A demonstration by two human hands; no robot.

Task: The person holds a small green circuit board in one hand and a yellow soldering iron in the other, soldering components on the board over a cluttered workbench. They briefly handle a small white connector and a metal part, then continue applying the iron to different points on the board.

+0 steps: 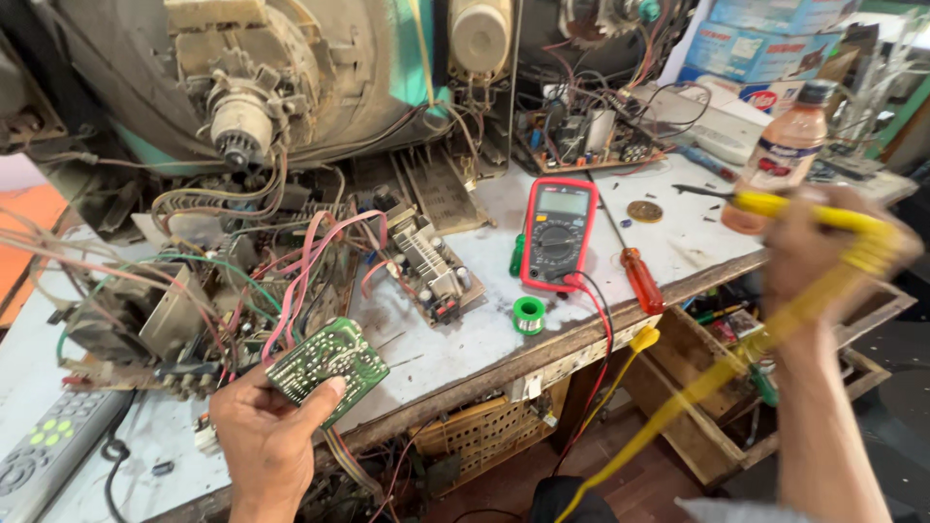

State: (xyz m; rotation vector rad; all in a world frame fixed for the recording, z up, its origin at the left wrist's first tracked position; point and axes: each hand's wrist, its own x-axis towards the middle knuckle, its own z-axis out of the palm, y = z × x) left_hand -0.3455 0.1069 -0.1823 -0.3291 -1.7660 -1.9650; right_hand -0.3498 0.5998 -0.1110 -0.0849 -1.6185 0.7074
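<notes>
Two bare hands in shot, no gloves, no rings and no watch on either wrist. The left hand point(266, 426) comes up from the bottom edge with a bare wrist, its knuckles and short, plain thumbnail sharp in view, and no sleeve reaching it. The right hand point(823, 247) is smeared with blur, so its fingers can't be made out one by one, and below it runs a long bare forearm with only a sliver of pale grey cloth at the very bottom edge of the picture.
</notes>
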